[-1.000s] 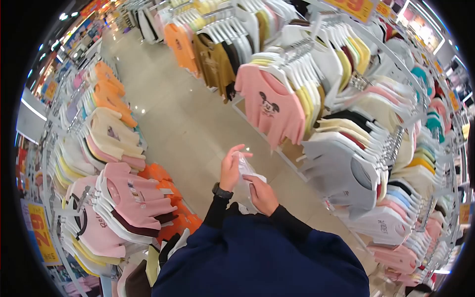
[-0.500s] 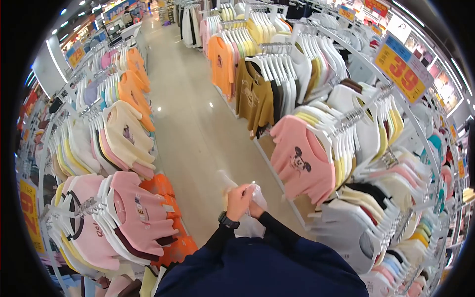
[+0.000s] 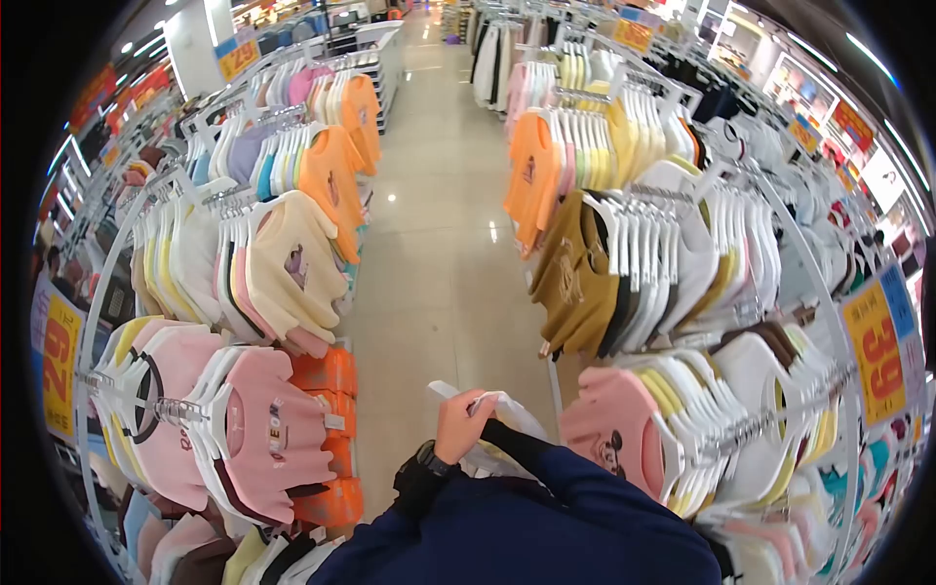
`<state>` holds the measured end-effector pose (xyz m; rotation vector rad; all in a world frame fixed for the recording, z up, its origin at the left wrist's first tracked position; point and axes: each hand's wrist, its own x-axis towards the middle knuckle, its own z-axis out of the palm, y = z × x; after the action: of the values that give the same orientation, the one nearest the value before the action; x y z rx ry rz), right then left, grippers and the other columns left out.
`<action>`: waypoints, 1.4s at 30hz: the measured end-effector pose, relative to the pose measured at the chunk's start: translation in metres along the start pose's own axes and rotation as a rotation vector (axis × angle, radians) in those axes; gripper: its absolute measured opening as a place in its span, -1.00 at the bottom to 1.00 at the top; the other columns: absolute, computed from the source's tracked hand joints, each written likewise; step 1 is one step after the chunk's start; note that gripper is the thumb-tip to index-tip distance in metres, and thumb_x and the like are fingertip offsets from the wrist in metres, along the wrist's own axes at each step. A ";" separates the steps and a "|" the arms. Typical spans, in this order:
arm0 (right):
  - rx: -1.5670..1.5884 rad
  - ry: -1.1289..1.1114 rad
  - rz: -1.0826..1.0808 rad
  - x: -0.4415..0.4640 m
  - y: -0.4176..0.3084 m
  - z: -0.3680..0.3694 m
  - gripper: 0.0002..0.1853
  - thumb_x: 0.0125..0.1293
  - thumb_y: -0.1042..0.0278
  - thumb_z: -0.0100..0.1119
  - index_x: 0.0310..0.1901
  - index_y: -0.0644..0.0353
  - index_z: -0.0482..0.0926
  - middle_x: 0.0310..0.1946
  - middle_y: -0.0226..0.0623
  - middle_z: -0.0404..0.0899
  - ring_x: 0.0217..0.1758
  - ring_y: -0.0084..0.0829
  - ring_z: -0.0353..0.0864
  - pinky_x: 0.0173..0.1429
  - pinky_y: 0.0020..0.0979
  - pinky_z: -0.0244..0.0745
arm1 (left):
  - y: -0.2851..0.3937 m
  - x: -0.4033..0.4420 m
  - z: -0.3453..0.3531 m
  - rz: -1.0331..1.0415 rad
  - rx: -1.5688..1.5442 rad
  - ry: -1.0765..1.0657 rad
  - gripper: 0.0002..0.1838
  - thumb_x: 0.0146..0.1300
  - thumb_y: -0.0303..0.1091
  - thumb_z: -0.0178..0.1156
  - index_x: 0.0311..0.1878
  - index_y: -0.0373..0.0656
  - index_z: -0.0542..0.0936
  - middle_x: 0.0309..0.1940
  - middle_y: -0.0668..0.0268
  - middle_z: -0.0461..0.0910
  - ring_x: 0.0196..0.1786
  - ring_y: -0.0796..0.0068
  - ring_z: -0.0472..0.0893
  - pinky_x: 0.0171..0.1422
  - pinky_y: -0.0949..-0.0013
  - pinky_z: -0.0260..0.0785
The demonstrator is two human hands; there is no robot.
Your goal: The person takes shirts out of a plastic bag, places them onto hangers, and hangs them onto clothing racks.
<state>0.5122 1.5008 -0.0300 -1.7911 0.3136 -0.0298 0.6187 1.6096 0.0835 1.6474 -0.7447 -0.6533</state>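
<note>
My left hand (image 3: pixel 463 425), with a dark watch on its wrist, is closed on a white translucent plastic bag (image 3: pixel 522 417) in front of my chest. A pale strip of the same whitish material pokes out to the left of the fingers. The black cuff of my right arm (image 3: pixel 515 444) reaches up to the bag from the right. Behind my left hand and the plastic, the fingers of my right hand are hidden. Closest on the right is a pink mouse-print top (image 3: pixel 609 419) on a rack.
A tiled aisle (image 3: pixel 429 253) runs ahead between racks of hanging tops. On the left are pink tops (image 3: pixel 278 419) and orange packages (image 3: pixel 327 444) below. Price signs (image 3: pixel 880 341) stand at the racks; a white counter (image 3: pixel 375 44) is farther off.
My view has turned left, so the aisle and right-hand racks sit farther right. Part of my right hand showed below the left one before; now it is hidden. The left hand keeps its hold.
</note>
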 end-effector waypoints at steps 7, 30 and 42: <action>-0.672 -0.320 -0.159 0.160 0.074 -0.009 -0.65 0.27 0.34 0.06 0.07 0.24 0.41 -0.02 0.01 0.54 0.09 0.02 0.53 0.13 -0.14 0.46 | -0.112 0.116 -0.009 -0.050 -0.038 0.280 -0.76 0.33 -0.31 0.19 -0.16 -0.33 0.65 -0.37 0.37 0.63 -0.32 0.65 0.51 -0.24 0.50 0.35; 0.638 0.553 -0.438 0.414 -0.179 -0.295 -0.30 -0.18 0.49 -0.02 0.18 0.29 0.40 0.01 -0.24 0.54 0.11 -0.42 0.53 0.23 -0.43 0.40 | -0.123 0.534 -0.206 -0.177 -0.733 0.148 -0.63 0.41 -0.11 -0.09 -0.06 -0.19 0.56 -0.58 0.53 0.29 -0.56 0.67 0.25 -0.46 0.51 0.10; 0.158 0.585 -0.196 0.650 -0.106 -0.351 -0.50 0.25 0.40 0.12 0.23 0.31 0.36 0.17 -0.09 0.35 0.32 -0.25 0.32 0.35 -0.31 0.26 | -0.048 0.754 -0.168 -0.165 -0.819 0.041 -0.68 0.33 -0.35 0.21 0.06 -0.34 0.51 -0.09 0.20 0.64 -0.09 0.49 0.64 -0.03 0.42 0.51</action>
<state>1.0926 1.0408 0.0618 -1.6199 0.5325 -0.7078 1.2364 1.1446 0.0476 0.9598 -0.2405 -0.8900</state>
